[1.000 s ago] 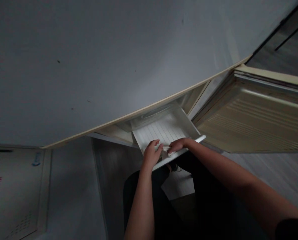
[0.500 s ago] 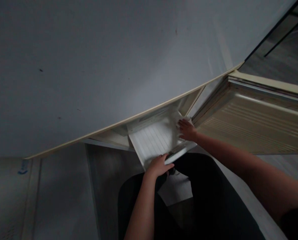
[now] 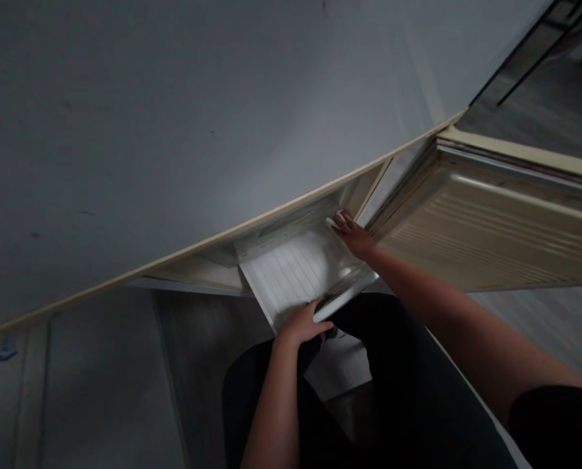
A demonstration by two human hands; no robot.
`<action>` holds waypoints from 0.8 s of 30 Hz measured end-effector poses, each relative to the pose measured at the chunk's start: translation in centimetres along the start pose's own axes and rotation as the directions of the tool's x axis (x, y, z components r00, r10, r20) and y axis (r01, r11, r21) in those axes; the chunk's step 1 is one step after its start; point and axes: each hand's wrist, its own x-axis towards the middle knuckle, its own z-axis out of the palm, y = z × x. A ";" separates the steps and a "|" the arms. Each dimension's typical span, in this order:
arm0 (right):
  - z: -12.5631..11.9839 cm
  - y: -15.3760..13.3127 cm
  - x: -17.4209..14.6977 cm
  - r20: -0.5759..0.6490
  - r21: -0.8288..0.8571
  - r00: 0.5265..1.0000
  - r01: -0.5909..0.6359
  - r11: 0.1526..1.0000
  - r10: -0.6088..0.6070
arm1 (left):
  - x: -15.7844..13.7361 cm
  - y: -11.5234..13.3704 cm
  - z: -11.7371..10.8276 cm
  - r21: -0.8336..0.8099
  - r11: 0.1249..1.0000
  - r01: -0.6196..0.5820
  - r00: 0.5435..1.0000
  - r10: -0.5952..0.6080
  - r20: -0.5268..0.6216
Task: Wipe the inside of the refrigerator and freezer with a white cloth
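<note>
A white, ribbed plastic drawer (image 3: 291, 270) is pulled partly out of an upright fridge or freezer cabinet, just above my knees. My left hand (image 3: 303, 324) grips its front left corner, thumb along the pale front rim. Over the drawer's right rear part, near the cabinet opening, my right hand (image 3: 350, 234) presses a small white cloth (image 3: 340, 215); only scraps of it show around the fingers, so whether it is cloth or paper is unclear.
The cabinet's door (image 3: 506, 221), cream and ribbed inside, stands swung out to the right. The cabinet's broad pale top (image 3: 222, 130) fills the upper view. A pale panel (image 3: 100, 378) stands at lower left, and a thin black frame (image 3: 525, 71) is at upper right.
My right hand has slid with the white cloth from the drawer's right side back toward the cabinet. My left hand keeps its hold on the corner. The view has shifted slightly.
</note>
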 end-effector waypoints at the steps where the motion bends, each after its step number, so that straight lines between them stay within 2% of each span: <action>1: -0.1 0.1 -1.4 0.010 -0.017 1.000 -0.024 1.000 0.024 | -0.1 -0.1 0.0 -0.002 1.000 -0.002 1.000 0.002 -0.004; 7: -1.9 -0.7 -7.0 0.163 0.039 0.977 -0.142 0.989 0.134 | -0.5 -0.2 0.0 -0.021 0.999 -0.035 0.998 0.034 -0.054; 12: -2.4 -4.6 -12.0 0.029 0.121 0.966 -0.259 0.958 0.258 | -0.6 -0.4 -0.1 -0.048 0.997 -0.067 0.997 0.065 -0.049; 15: -1.4 -7.3 -14.4 0.090 0.035 0.966 -0.246 0.969 0.242 | -0.6 -0.3 -0.4 -0.047 0.997 -0.053 0.996 0.049 -0.071; 17: -0.8 -8.6 -14.2 0.150 -0.054 0.966 -0.205 0.977 0.211 | -0.5 -0.2 -0.4 -0.052 0.997 -0.064 0.995 0.060 -0.086; 21: -0.5 -9.1 -11.1 0.257 -0.187 0.937 -0.190 0.964 0.235 | -0.5 -0.2 -0.2 -0.078 0.991 -0.108 0.992 0.102 -0.072; 24: -0.2 -8.7 -9.4 0.251 -0.221 0.929 -0.218 0.951 0.272 | -0.5 -0.4 -0.2 -0.077 0.992 -0.102 0.993 0.097 -0.063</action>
